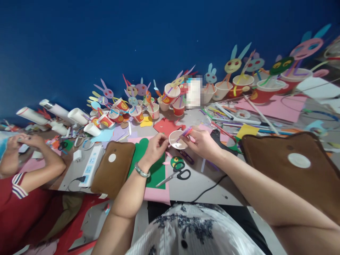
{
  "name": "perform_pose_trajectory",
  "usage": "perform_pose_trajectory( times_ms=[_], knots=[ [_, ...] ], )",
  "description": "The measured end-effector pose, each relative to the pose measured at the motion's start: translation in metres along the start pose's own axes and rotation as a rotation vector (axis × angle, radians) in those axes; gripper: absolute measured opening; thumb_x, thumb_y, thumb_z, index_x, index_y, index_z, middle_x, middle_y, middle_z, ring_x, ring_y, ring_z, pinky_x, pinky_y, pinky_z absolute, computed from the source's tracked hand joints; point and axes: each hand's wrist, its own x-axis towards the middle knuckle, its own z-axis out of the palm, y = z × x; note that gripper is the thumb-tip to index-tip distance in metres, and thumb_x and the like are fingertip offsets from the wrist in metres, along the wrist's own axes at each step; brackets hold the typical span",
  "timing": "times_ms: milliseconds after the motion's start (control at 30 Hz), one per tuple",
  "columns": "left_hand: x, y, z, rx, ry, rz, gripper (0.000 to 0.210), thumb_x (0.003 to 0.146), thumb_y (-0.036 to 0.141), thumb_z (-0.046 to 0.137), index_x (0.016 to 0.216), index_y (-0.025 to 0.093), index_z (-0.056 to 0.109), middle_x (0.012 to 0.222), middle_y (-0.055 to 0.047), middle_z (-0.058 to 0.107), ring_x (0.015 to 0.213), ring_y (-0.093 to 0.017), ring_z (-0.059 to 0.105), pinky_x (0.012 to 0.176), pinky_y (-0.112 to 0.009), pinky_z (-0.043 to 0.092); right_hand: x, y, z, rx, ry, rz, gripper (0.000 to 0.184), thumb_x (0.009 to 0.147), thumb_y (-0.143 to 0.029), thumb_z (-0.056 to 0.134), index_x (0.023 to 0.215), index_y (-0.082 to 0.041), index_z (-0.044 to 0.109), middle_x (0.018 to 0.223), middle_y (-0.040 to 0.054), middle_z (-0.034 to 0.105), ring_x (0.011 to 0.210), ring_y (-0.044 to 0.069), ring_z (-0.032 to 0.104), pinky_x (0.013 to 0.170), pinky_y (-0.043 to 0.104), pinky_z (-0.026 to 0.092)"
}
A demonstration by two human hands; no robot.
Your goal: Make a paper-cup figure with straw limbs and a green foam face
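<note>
My left hand [156, 148], with a bangle at the wrist, pinches the left rim of a white-lined paper cup [175, 141]. My right hand [200, 141] is closed round a purple folded paper strip [187, 132] at the cup's right side; the strip's lower end reaches over the cup's opening. Close below the cup lie black-handled scissors [176, 174], their blades toward the lower left. A round green paper face [177, 162] with yellow eyes lies just above them, partly covered by the handles. Green paper [156, 175] extends beneath my left forearm.
Brown cushioned pads [113, 173] flank the work area, with another pad [281, 156] at right. A power strip [92, 166] lies left. Several finished paper-cup rabbits [232, 67] line the blue wall. A black cable [209, 187] crosses the front. At left, a co-worker's hands [29, 140] are busy.
</note>
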Motion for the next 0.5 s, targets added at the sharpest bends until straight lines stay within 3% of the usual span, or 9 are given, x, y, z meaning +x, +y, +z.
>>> perform_pose_trajectory(
  times_ms=[133,500],
  knots=[
    [-0.0002,-0.0054,0.0037,-0.064,0.024,-0.027,0.024,0.090,0.041,0.063,0.085,0.017,0.057,0.071,0.001,0.064,0.064,-0.011,0.061,0.061,-0.022,0.048,0.0009,0.0001,-0.0006,-0.029,-0.011,0.012,0.029,0.094,-0.031,0.052,0.066,-0.023,0.045,0.068,0.0031,0.054,0.063,0.017,0.050,0.061,0.030,0.040],
    [0.0065,-0.0074,0.0065,-0.486,0.075,-0.266,0.027,0.079,0.037,0.070,0.080,0.018,0.050,0.082,-0.001,0.067,0.070,-0.012,0.067,0.071,-0.027,0.056,0.0026,0.0044,-0.0031,-0.060,-0.011,0.069,0.030,0.091,-0.030,0.054,0.064,-0.023,0.042,0.064,0.0021,0.052,0.059,0.015,0.048,0.059,0.029,0.037]
  ],
)
